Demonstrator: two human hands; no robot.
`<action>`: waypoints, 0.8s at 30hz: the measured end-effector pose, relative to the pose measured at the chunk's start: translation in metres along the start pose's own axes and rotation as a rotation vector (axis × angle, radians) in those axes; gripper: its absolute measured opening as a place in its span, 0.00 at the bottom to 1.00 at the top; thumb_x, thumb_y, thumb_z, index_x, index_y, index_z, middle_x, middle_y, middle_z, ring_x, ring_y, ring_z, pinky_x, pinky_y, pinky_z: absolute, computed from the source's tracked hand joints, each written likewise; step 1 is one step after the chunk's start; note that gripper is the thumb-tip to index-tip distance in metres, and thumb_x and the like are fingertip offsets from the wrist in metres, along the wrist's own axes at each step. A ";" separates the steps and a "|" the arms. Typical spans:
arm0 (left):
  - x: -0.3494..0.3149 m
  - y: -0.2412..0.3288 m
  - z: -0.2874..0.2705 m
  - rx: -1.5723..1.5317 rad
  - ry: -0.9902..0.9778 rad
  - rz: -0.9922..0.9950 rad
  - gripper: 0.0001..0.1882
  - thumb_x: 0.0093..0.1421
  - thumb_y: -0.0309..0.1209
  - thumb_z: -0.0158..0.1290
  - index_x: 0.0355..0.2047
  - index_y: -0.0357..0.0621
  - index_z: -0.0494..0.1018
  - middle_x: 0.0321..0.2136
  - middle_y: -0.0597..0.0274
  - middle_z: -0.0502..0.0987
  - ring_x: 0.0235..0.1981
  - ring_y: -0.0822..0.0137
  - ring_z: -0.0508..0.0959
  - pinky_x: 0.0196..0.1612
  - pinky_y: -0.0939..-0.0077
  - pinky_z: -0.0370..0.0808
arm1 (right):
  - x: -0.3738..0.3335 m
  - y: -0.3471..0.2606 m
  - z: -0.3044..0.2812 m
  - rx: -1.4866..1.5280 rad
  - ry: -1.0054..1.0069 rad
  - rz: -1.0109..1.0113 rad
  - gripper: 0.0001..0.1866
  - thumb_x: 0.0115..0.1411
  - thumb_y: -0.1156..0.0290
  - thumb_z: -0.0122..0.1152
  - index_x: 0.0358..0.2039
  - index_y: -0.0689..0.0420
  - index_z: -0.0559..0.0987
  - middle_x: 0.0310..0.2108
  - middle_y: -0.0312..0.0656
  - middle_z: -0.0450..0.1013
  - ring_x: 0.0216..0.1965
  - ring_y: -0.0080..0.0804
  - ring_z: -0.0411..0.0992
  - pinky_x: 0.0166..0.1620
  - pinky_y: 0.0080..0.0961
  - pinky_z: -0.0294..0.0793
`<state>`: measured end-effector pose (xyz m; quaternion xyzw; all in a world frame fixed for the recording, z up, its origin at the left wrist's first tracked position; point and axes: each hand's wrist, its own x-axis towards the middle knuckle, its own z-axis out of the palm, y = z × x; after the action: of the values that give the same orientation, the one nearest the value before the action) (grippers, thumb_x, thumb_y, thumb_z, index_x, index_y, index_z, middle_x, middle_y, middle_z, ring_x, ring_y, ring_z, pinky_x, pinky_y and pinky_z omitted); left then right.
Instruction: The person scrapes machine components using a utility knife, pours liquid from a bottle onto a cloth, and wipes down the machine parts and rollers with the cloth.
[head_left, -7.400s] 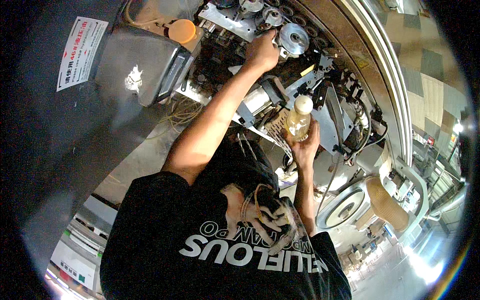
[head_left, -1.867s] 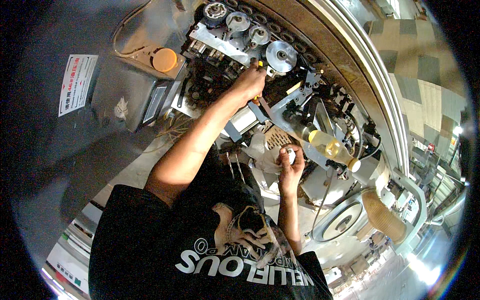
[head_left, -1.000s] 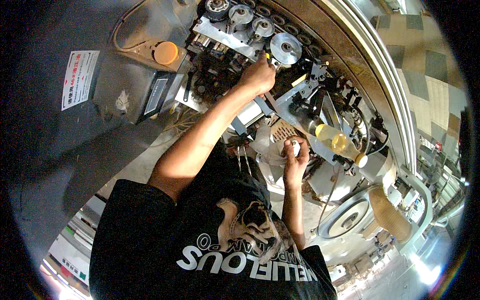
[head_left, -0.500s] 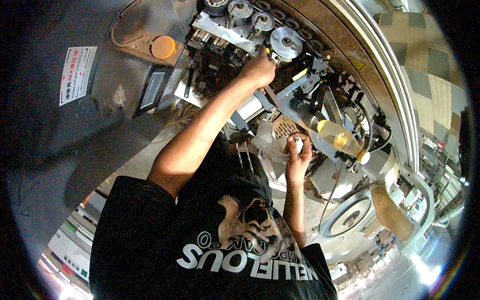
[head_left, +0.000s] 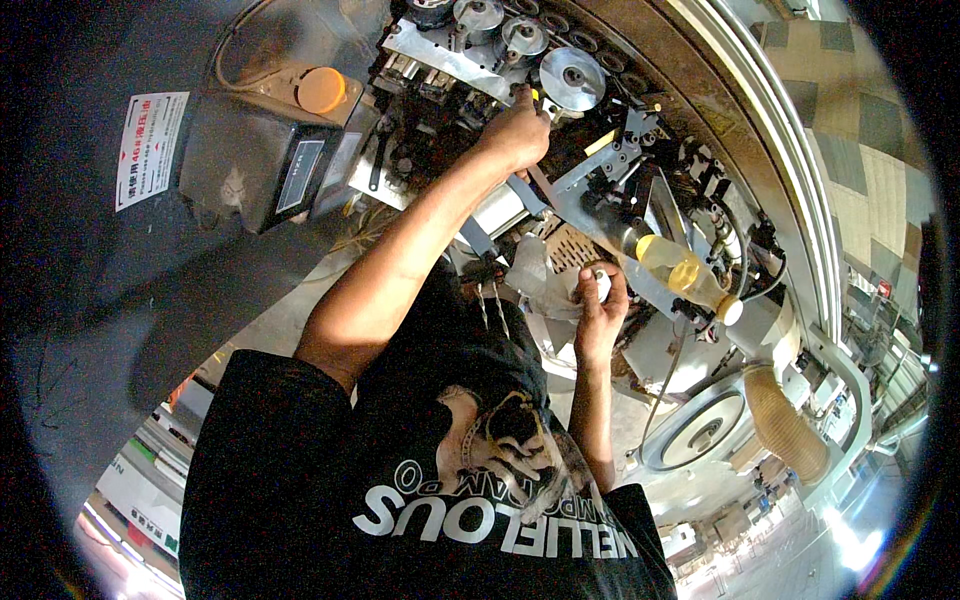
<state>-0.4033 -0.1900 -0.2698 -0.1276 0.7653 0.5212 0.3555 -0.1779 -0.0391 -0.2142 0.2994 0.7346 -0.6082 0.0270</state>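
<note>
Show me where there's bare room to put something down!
The broad dark-grey metal panel looks bare below the white rectangular label, though maybe it isn't level. Pale grey floor shows between panel and black left sleeve. It's crowded around the left hand, beside the silver metal disc, and the right hand, near the clear plastic bottle of yellow liquid.

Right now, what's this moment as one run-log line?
Left hand: closed on yellow item, mostly hidden, near shiny disc | Right hand: holding small white item | Bottle: lying on its side
</note>
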 end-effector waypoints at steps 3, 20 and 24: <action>0.000 0.001 0.002 0.013 0.021 0.032 0.37 0.69 0.37 0.43 0.72 0.39 0.43 0.37 0.46 0.78 0.21 0.63 0.76 0.14 0.66 0.74 | 0.001 -0.005 0.000 0.038 0.004 0.032 0.07 0.65 0.67 0.64 0.37 0.55 0.75 0.25 0.28 0.70 0.26 0.15 0.64 0.30 0.16 0.64; 0.008 -0.005 0.006 -0.187 -0.102 -0.020 0.27 0.68 0.35 0.42 0.66 0.42 0.54 0.19 0.67 0.66 0.17 0.70 0.68 0.21 0.69 0.67 | -0.003 0.010 -0.018 0.001 0.012 0.010 0.09 0.66 0.65 0.64 0.38 0.57 0.75 0.25 0.31 0.70 0.25 0.17 0.65 0.30 0.19 0.66; 0.015 -0.008 0.009 -0.149 -0.106 -0.005 0.31 0.68 0.35 0.42 0.69 0.43 0.51 0.20 0.67 0.65 0.18 0.70 0.68 0.20 0.69 0.67 | 0.000 0.012 -0.024 -0.003 0.002 0.012 0.10 0.66 0.65 0.64 0.38 0.57 0.76 0.25 0.31 0.70 0.25 0.17 0.65 0.30 0.18 0.65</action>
<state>-0.4058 -0.1829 -0.2872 -0.1277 0.7042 0.5819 0.3863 -0.1648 -0.0163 -0.2183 0.3043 0.7339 -0.6066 0.0303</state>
